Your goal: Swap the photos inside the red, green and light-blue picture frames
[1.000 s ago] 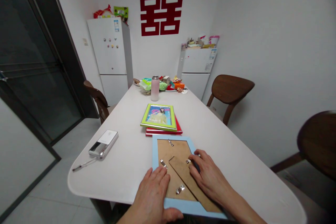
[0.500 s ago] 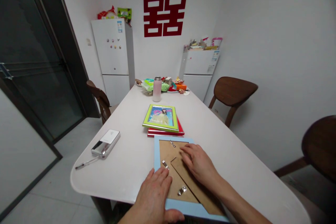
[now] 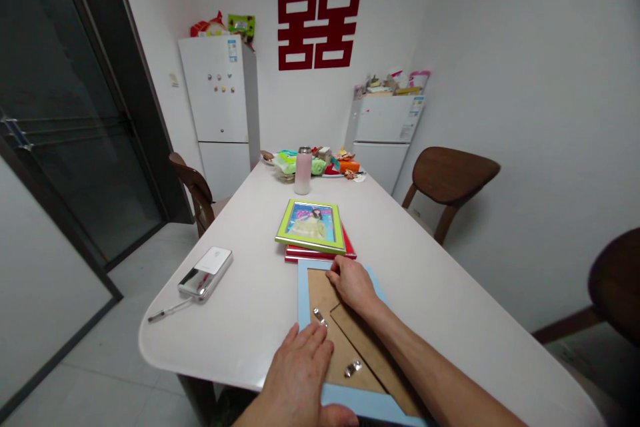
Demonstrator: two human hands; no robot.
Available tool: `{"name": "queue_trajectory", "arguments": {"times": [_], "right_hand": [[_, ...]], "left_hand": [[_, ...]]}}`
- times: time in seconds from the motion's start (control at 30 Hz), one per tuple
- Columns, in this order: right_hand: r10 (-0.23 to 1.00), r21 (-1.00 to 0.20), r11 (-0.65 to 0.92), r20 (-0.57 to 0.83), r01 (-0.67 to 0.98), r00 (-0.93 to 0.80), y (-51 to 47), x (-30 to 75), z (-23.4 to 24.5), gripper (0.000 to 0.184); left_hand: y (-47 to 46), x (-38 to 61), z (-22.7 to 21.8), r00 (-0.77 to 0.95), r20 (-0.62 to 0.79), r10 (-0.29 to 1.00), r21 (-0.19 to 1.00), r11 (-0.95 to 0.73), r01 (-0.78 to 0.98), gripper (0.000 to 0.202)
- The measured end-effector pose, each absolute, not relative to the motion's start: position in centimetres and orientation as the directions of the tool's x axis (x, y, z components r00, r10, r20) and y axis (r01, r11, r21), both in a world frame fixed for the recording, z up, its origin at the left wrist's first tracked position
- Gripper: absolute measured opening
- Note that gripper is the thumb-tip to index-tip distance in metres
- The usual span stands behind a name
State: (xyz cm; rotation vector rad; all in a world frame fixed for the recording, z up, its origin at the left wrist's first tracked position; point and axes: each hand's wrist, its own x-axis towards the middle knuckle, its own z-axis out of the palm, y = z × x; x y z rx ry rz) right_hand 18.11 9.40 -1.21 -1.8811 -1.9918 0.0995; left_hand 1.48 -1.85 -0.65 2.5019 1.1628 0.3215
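Observation:
A light blue picture frame (image 3: pixel 304 293) lies face down at the near edge of the table, its brown backing board (image 3: pixel 320 290) and folded stand (image 3: pixel 367 340) facing up. Two metal clips show on the backing, one left (image 3: pixel 320 317) and one near the bottom (image 3: pixel 353 368). My left hand (image 3: pixel 300 370) rests flat on the frame's lower left side, fingers stretched beside the left clip, thumb at the bottom border. My right hand (image 3: pixel 353 283) is closed at the top of the backing, fingertips pinched over the spot of the top clip, which they cover.
Beyond lies a green picture frame (image 3: pixel 341 233) on red ones (image 3: pixel 320 255). A power bank (image 3: pixel 205 273) with a cable sits left. A pink bottle (image 3: pixel 303 170) and colourful packages (image 3: pixel 345 165) stand at the far end. Wooden chairs (image 3: pixel 453 173) flank the white table (image 3: pixel 240 320).
My right hand has moved from above the stand up to the top of the backing, covering the top clip, and its fingers have closed. My left hand stays on the frame.

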Motion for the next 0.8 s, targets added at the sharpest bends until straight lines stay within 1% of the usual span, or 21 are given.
{"name": "queue_trajectory", "arguments": {"times": [0.13,0.23,0.33,0.43,0.63,0.8], "right_hand": [[0.971,-0.328,0.091,0.240,0.940,-0.010,9.8,17.9,-1.2,0.010],[0.968,-0.336,0.103,0.249,0.936,-0.017,9.7,17.9,-1.0,0.013],[0.965,-0.350,0.133,0.261,0.927,-0.041,9.0,17.9,-0.5,0.017],[0.959,-0.361,0.197,0.266,0.912,-0.102,7.5,17.7,0.0,0.020],[0.936,-0.388,0.342,0.219,0.856,-0.275,3.8,16.5,0.2,0.020],[0.916,-0.377,0.392,0.243,0.839,-0.318,2.7,16.1,-0.4,0.016]], "left_hand": [[-1.9,1.5,-0.6,0.615,0.088,0.784,0.430,-0.586,0.687,0.076],[-2.0,1.4,-0.9,0.613,0.114,0.782,0.424,-0.596,0.682,0.076],[-1.9,1.3,-1.5,0.603,0.172,0.779,0.425,-0.611,0.668,0.074],[-2.0,1.4,-2.1,0.595,0.217,0.774,0.434,-0.622,0.652,0.070],[-2.1,1.5,-2.1,0.573,0.238,0.784,0.460,-0.611,0.644,0.063],[-2.1,1.5,-2.4,0.555,0.292,0.779,0.494,-0.620,0.609,0.057]]}}
